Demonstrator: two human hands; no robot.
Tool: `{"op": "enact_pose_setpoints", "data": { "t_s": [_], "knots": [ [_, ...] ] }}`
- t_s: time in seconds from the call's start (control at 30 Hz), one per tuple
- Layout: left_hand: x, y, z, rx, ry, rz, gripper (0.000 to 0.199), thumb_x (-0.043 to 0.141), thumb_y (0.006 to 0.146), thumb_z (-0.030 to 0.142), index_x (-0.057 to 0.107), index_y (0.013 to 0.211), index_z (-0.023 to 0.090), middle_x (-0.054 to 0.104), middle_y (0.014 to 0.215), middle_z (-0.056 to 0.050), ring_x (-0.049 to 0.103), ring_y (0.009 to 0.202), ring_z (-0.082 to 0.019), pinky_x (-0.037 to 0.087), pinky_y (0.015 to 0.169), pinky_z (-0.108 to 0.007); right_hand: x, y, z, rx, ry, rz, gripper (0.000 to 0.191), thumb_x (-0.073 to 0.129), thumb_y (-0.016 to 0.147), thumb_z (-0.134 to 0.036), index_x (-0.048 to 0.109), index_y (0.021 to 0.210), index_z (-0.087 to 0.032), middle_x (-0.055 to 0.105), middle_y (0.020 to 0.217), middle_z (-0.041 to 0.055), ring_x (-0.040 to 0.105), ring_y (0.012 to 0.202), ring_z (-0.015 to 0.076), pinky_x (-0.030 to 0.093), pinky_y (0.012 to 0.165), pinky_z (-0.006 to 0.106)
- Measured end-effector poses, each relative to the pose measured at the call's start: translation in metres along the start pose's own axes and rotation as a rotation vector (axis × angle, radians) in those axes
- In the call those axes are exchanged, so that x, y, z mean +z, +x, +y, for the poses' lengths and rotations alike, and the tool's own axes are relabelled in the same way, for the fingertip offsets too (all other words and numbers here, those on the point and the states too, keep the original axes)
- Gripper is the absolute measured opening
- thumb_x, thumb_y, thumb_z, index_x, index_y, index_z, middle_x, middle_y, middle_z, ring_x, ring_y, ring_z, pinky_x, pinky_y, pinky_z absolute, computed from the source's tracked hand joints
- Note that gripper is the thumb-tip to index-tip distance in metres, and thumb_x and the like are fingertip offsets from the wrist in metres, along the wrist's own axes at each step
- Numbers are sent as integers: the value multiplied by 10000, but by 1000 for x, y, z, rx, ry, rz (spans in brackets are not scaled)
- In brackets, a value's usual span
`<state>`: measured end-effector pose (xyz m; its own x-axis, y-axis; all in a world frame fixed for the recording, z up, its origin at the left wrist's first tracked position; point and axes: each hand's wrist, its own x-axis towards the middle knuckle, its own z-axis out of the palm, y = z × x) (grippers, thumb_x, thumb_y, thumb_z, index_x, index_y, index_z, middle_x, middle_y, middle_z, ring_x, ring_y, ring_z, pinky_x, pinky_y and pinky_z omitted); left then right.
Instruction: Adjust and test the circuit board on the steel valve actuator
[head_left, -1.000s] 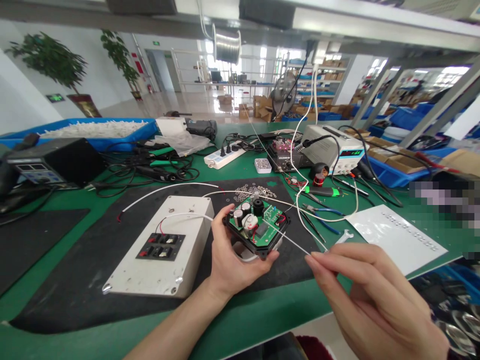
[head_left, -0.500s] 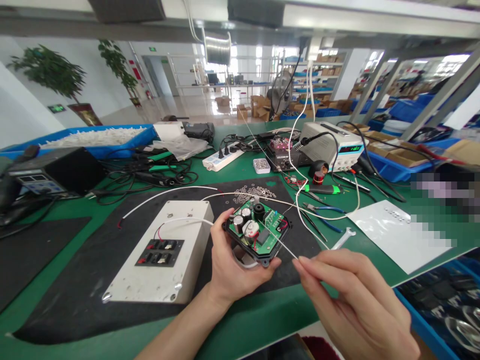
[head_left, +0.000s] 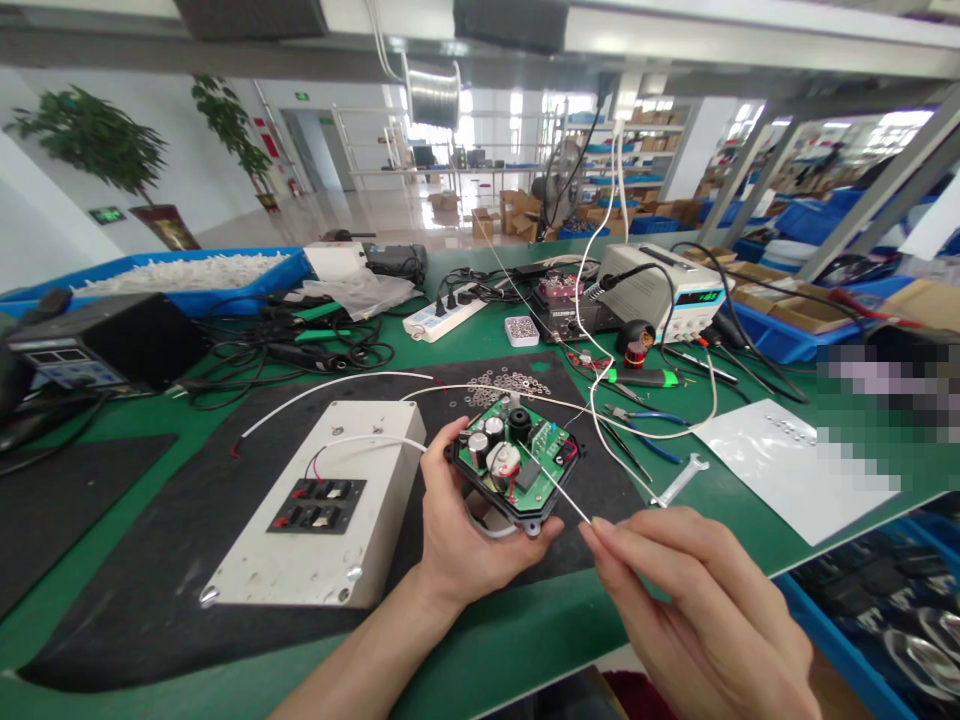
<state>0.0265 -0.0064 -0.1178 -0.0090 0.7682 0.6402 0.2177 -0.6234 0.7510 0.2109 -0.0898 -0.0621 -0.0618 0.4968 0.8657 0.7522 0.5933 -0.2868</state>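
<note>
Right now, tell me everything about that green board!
The green circuit board tilts, components up, in a black plasticky housing above the mat. It has silvery cylinders, a black round part and a white one. The left hand grips the housing; the right hand holds a white stick over the board, contact unclear.

One view is recorded, from a head-worn camera. The lens is positioned above and on the near side of the circuit-board unit [head_left: 520, 455] and is directed forward and down. The unit is seen at close range; around it the bench [head_left: 525, 620] is covered, and far beyond it the floor [head_left: 360, 207].
</note>
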Motion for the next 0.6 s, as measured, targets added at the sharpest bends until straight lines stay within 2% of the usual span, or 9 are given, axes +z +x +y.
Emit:
{"op": "enact_pose_setpoints", "data": {
  "t_s": [0.1,0.23,0.43,0.6],
  "knots": [
    [0,0,0,3,-9,-3,1098,943,682,579,353,1531,208,540,1365,-153,652,1171,-311,616,948,-384,1,-1,-5,105,27,12,317,781,822,38,723,1033,-192,703,891,27,694,730,123,592,641,241],
    [0,-2,-2,8,4,-11,1124,947,672,576,343,1541,196,544,1371,-165,651,1181,-332,611,980,-427,2,-2,-13,247,98,-3,289,755,858,-3,725,1033,-230,707,898,18,706,699,128,629,652,238],
    [1,-4,-4,20,5,-12,1157,959,655,577,332,1553,206,546,1387,-159,648,1207,-336,609,989,-415,1,-4,-15,295,149,5,242,748,869,-28,733,1007,-226,690,882,14,691,661,119,613,615,224],
    [2,-2,-1,22,-21,-12,1132,958,667,567,340,1546,208,552,1369,-148,654,1193,-315,620,953,-375,3,-2,-14,338,265,-1,212,744,874,-27,720,980,-209,676,861,25,688,742,130,561,601,220]
  ]
}}
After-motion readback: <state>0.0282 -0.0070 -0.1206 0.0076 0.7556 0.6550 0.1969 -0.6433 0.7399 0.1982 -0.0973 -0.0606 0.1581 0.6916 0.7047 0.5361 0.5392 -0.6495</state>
